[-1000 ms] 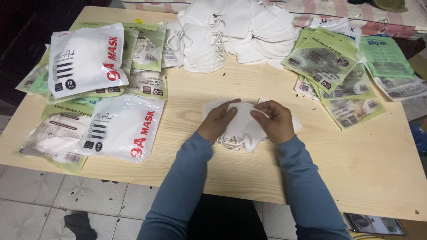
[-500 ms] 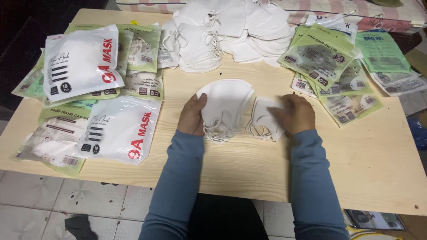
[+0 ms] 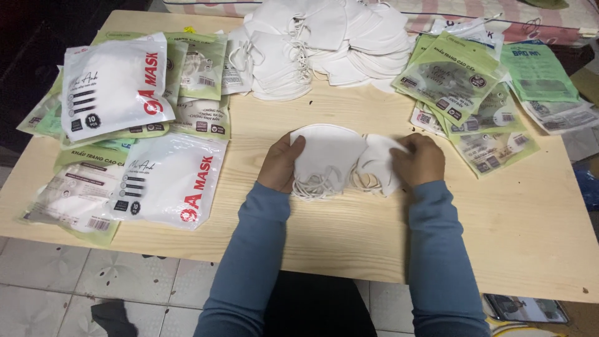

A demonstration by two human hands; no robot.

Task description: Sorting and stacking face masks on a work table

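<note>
A light wooden table (image 3: 511,224) was taken as the landmark. Near its middle, two small stacks of folded white masks were held: the larger stack (image 3: 327,156) was gripped at its left edge by the left hand (image 3: 279,163), fingers curled closed around it, and the smaller stack (image 3: 377,163) was clasped by the right hand (image 3: 423,160), fingers likewise closed on it. Both stacks rested on the table, touching one another, their ear loops trailing toward the near edge. At the table's left end, two large white pouches with red lettering (image 3: 163,181) were laid over flat green-edged packets (image 3: 201,65). At its far edge a heap of loose white masks (image 3: 324,43) was piled. At the right end, green and clear flat packets (image 3: 458,78) were fanned out, well apart from the hands. Nothing was placed between the hands and the heap.
</note>
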